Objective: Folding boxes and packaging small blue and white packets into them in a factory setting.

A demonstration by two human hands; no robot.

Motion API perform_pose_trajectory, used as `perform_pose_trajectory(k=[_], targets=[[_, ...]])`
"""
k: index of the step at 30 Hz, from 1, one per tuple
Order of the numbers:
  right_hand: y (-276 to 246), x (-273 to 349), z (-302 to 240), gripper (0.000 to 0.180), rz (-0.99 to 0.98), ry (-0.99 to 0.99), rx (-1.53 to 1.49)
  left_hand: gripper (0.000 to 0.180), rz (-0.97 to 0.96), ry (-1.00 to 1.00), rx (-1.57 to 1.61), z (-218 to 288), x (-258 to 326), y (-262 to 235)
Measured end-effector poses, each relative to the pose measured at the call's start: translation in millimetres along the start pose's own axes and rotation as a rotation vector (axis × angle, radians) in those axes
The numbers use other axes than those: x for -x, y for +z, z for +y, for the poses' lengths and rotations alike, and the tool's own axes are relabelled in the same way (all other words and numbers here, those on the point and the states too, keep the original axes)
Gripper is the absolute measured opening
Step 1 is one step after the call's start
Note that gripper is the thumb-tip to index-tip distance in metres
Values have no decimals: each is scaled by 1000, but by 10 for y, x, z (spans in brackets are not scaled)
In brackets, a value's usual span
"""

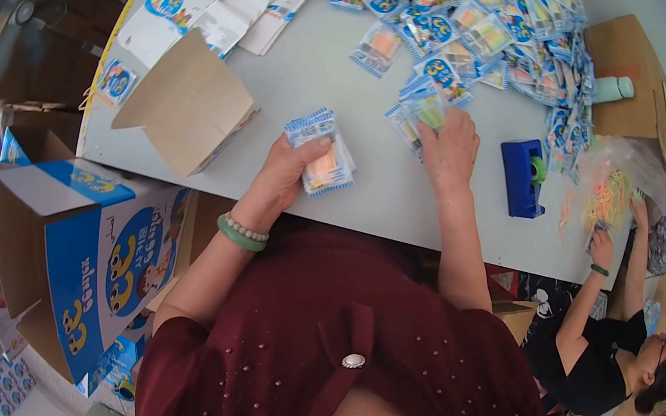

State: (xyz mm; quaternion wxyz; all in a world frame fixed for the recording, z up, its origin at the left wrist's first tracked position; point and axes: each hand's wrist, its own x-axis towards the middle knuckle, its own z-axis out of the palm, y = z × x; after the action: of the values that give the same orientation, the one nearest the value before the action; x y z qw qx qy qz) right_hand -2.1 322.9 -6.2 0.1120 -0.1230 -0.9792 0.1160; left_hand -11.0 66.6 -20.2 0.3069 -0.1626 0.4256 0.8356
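My left hand (292,167) is closed round a small stack of packets (326,176), blue-and-white wrappers with clear fronts showing something orange inside. The thumb presses on the top packet. To the right, my right hand (450,148) is closed on a couple of similar packets (406,128), one with something green inside. These lie low over the table at the near edge of a big heap of loose packets (431,27). Fingertips of the right hand are partly hidden behind the packets.
An open brown carton (191,108) stands left of my hands on the table (371,228), flat printed cardboard (187,0) behind it. A blue tape dispenser (523,178) sits at right. Blue-and-white boxes (88,255) crowd the left. A co-worker (605,356) handles a clear bag (635,160) of coloured pieces.
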Motion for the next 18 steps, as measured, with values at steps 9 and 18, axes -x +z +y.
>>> perform_pose_trajectory(k=[9,18], targets=[[-280,273,-555,25,-393,265,-1461,29,150,182,-110,-70,72,231],[-21,467,-888,24,-449,280,-1152,34,26,210,37,-52,94,342]])
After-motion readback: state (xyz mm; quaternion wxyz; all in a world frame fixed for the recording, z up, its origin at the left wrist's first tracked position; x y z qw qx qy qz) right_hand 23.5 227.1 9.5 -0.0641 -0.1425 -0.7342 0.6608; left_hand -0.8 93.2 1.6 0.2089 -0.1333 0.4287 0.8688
